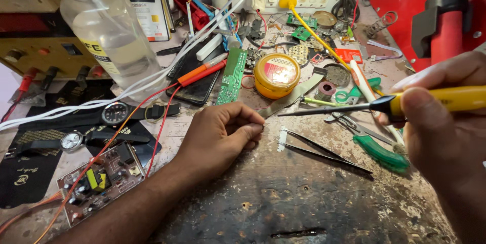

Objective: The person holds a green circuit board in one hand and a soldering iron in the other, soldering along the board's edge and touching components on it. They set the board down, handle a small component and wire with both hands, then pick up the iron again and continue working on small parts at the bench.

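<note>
My left hand [223,135] rests on the worn bench at the centre, thumb and forefinger pinched together. Anything between them is too small to see. The fingertips lie by the near end of a flat metal strip [296,93]. My right hand [445,132] grips a soldering iron [385,105] by its yellow handle. Its dark tip points left and hovers just right of my left fingertips. Black tweezers [324,150] lie on the bench below the tip.
A round yellow tin [277,75], a narrow green circuit board [232,77] and a clear bottle [109,26] stand behind. Two wristwatches [116,113] and a brown circuit board [101,180] lie left. Green-handled pliers [379,150] and a red tool stand [445,16] are right.
</note>
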Demonstrator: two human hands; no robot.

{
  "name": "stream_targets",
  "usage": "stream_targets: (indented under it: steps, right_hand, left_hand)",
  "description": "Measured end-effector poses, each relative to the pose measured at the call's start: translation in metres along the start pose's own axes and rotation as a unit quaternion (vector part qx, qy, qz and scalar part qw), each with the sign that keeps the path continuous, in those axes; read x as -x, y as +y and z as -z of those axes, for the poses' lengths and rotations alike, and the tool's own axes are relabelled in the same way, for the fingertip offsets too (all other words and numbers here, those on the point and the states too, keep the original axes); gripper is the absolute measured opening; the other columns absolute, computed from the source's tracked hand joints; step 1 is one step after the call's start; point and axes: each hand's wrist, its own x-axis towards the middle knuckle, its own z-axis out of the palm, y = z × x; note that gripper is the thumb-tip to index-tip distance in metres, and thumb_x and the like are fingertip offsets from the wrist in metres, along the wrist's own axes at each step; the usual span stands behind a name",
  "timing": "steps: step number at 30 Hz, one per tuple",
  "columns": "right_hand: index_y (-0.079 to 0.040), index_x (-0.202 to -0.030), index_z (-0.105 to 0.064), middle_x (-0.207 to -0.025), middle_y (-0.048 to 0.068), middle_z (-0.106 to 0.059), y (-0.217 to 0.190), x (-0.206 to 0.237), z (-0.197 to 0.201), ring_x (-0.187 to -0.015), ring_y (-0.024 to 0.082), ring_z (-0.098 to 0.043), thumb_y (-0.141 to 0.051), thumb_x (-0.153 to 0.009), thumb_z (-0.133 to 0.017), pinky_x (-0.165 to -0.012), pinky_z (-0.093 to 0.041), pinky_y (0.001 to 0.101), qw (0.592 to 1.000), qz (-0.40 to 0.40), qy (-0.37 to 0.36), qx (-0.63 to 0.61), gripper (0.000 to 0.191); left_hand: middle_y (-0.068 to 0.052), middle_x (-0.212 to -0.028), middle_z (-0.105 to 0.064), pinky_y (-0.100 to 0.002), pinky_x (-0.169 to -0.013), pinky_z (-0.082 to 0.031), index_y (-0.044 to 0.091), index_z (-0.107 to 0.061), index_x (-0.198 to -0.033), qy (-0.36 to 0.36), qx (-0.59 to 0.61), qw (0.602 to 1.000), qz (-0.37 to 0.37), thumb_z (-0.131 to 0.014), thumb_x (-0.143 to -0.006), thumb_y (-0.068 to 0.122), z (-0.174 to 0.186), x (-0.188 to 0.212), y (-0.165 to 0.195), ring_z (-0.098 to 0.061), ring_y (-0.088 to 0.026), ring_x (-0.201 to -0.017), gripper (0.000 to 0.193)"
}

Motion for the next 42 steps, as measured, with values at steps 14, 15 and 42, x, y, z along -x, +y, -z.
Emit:
stream_targets:
  steps: [14, 15, 42]
  right_hand:
    - [-0.004, -0.103, -0.053, -0.098, 0.008, -0.069, 0.011, 0.022, 0.005, -0.082, 0.007, -0.069, -0.035, -0.112, -0.071, -0.085, -0.058, 0.0194, 0.996, 0.009, -0.04, 0.083, 0.037]
    - [-0.004, -0.104, -0.053, -0.097, 0.008, -0.069, 0.011, 0.022, 0.005, -0.082, 0.007, -0.069, -0.036, -0.111, -0.072, -0.084, -0.058, 0.0197, 0.996, 0.005, -0.041, 0.076, 0.038]
    - [-0.004, -0.116, -0.049, -0.093, 0.014, -0.07, -0.009, 0.033, 0.003, -0.077, 0.016, -0.071, -0.021, -0.089, -0.073, -0.076, -0.059, 0.0313, 0.984, 0.018, -0.123, 0.125, 0.04]
  left_hand:
    - [0.0, -0.079, -0.078, -0.022, -0.065, -0.059, 0.005, -0.077, -0.094, 0.02, -0.053, 0.998, -0.006, -0.072, -0.088, 0.011, -0.003, 0.001, 0.006, -0.071, -0.004, -0.069, 0.01]
    - [0.001, -0.079, -0.079, -0.021, -0.066, -0.059, 0.006, -0.077, -0.094, 0.026, -0.07, 0.997, -0.012, -0.073, -0.088, 0.013, -0.003, 0.001, 0.006, -0.072, -0.003, -0.07, 0.011]
    - [-0.004, -0.086, -0.076, -0.023, -0.067, -0.063, 0.0, -0.072, -0.097, 0.004, 0.057, 0.998, 0.017, -0.068, -0.091, 0.008, -0.002, -0.002, -0.002, -0.074, -0.008, -0.075, 0.01]
